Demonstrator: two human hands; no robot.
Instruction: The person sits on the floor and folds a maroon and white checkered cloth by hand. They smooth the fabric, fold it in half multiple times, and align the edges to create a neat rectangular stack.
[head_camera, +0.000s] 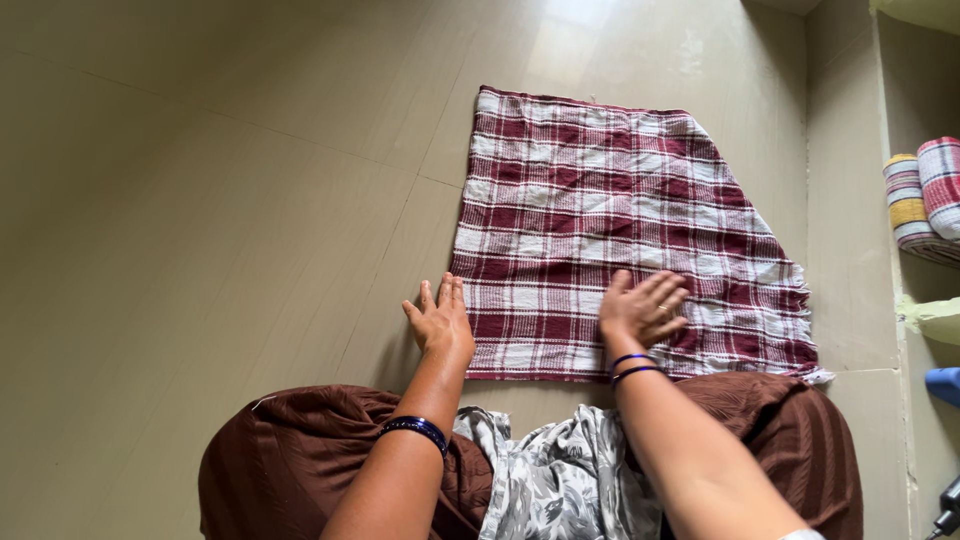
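Two hands flat, fingers spread — left hand (440, 322) at edge of checked cloth (620, 220), right hand (642, 308) pressing it, tiled floor (200, 200) beneath

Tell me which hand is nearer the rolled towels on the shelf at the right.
Right. The right hand lies flat on the maroon checked cloth, closer to the rolled towels. The left hand rests at the cloth's left edge, farther from them.

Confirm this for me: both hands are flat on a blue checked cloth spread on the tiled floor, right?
Not quite. The head view shows the cloth is maroon and white checked, not blue. The rest holds: the left hand and right hand lie flat on it, spread on the tiled floor.
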